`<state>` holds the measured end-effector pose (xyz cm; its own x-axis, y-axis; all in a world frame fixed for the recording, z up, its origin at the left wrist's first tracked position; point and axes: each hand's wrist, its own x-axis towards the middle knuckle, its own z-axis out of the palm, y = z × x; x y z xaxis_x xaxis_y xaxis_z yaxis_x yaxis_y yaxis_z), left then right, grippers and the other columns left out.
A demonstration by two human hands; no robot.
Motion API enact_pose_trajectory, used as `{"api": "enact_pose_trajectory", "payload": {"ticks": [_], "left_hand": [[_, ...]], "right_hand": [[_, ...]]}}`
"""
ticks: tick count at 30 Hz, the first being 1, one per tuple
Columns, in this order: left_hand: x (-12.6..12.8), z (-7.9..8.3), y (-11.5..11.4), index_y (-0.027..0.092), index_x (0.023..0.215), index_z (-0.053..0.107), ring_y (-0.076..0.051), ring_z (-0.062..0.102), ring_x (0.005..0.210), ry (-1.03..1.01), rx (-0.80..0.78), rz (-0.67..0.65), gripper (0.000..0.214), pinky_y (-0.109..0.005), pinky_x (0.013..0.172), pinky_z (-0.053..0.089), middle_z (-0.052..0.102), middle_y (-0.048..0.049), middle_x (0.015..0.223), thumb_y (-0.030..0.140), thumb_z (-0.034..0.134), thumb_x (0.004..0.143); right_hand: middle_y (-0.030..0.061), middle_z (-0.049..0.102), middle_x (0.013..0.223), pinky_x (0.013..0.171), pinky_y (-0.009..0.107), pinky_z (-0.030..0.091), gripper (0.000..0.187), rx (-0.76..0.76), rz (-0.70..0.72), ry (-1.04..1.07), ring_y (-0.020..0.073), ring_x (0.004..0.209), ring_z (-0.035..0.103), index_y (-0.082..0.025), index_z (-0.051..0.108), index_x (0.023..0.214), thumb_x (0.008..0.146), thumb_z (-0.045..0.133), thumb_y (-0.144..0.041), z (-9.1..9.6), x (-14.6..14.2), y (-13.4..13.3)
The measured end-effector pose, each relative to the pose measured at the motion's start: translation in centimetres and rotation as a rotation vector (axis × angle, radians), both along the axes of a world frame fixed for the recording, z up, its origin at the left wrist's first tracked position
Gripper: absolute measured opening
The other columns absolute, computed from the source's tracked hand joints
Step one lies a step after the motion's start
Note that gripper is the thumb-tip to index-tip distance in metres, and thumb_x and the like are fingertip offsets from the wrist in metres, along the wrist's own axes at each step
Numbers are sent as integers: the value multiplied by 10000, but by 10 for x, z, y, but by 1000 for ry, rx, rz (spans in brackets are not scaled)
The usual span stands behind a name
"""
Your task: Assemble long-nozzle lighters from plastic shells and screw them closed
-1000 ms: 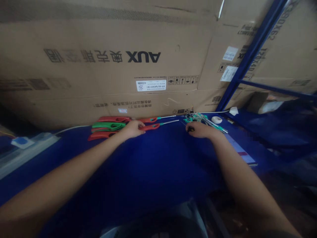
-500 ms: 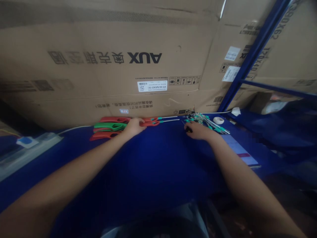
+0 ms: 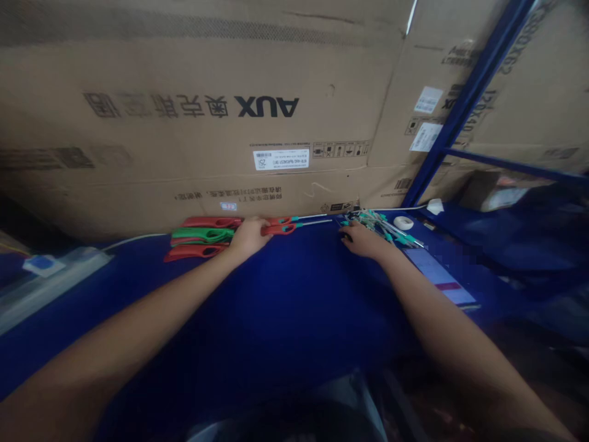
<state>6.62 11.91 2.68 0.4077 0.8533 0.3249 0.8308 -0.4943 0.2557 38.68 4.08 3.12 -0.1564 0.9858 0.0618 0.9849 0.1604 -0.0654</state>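
My left hand (image 3: 251, 238) lies over a row of long-nosed lighters, its fingers closed on a red lighter (image 3: 281, 229) with a teal collar and thin metal tube pointing right. Left of that hand stick out red handles (image 3: 196, 252) and a green handle (image 3: 197, 236), each with a finger hole. At the right my right hand (image 3: 365, 239) is closed, with a small black part (image 3: 346, 235) showing at its fingertips. It rests at the edge of a pile of metal lighter tubes with teal pieces (image 3: 391, 230). The fingers partly hide the black part.
A roll of white tape (image 3: 404, 223) lies beyond the pile, and a phone-like flat panel (image 3: 442, 279) nearer me. A large cardboard box (image 3: 193, 141) walls off the back. A blue metal post (image 3: 453, 129) slants at right; a clear plastic-like strip (image 3: 59, 288) lies left.
My right hand has shifted very slightly left at the pile's edge. The left hand stays on the lighters; the whole view has moved a little.
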Motion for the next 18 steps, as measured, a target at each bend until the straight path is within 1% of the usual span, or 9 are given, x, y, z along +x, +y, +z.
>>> {"api": "enact_pose_trajectory", "payload": {"ticks": [3, 5, 8, 11, 14, 16, 18], "left_hand": [[1, 3, -8, 190, 1094, 736, -284, 643, 1094, 28, 58, 3, 279, -391, 1004, 487, 714, -94, 1146, 209, 647, 830], [1, 6, -17, 203, 1110, 731, -293, 632, 1098, 49, 96, 0, 284, -409, 993, 491, 710, -87, 1162, 223, 624, 847], [-6, 16, -29, 206, 1138, 721, -305, 615, 1102, 87, 142, -11, 301, -428, 994, 483, 712, -83, 1165, 257, 613, 862], [-24, 31, -36, 217, 1156, 711, -303, 597, 1122, 116, 176, 11, 306, -430, 1000, 472, 714, -72, 1165, 286, 594, 882], [-49, 44, -35, 199, 1132, 719, -324, 583, 1138, 142, 197, 89, 301, -451, 990, 464, 704, -99, 1177, 315, 584, 889], [-65, 48, -32, 190, 1135, 716, -336, 588, 1123, 164, 192, 149, 317, -458, 969, 465, 701, -111, 1180, 312, 611, 862], [-75, 46, -28, 199, 1075, 732, -325, 601, 1098, 191, 171, 191, 270, -442, 953, 467, 712, -107, 1139, 313, 606, 866]], "right_hand": [[217, 608, 1224, 1079, 348, 433, 397, 27, 1, -10, 264, 1189, 592, -71, 624, 1335, 966, 515, -172, -4, -1, 3], [211, 608, 1224, 1083, 360, 434, 399, 46, 9, -15, 269, 1191, 590, -85, 625, 1337, 965, 518, -181, -7, 0, 5], [212, 600, 1229, 1087, 417, 434, 400, 75, 21, -26, 304, 1207, 574, -101, 638, 1325, 951, 542, -206, -13, 1, 6], [233, 559, 1283, 1076, 501, 433, 433, 117, 41, -33, 362, 1235, 537, -110, 629, 1336, 930, 576, -251, -15, 2, 4], [228, 516, 1341, 1068, 544, 435, 475, 169, 95, -21, 388, 1265, 495, -139, 601, 1365, 917, 593, -298, -13, -1, 0], [229, 493, 1368, 1089, 542, 421, 477, 200, 150, -6, 387, 1294, 468, -130, 596, 1365, 924, 580, -309, -11, -5, -2], [227, 487, 1378, 1112, 531, 406, 459, 223, 210, 10, 374, 1315, 455, -119, 602, 1352, 935, 561, -307, -10, -11, -4]]}}
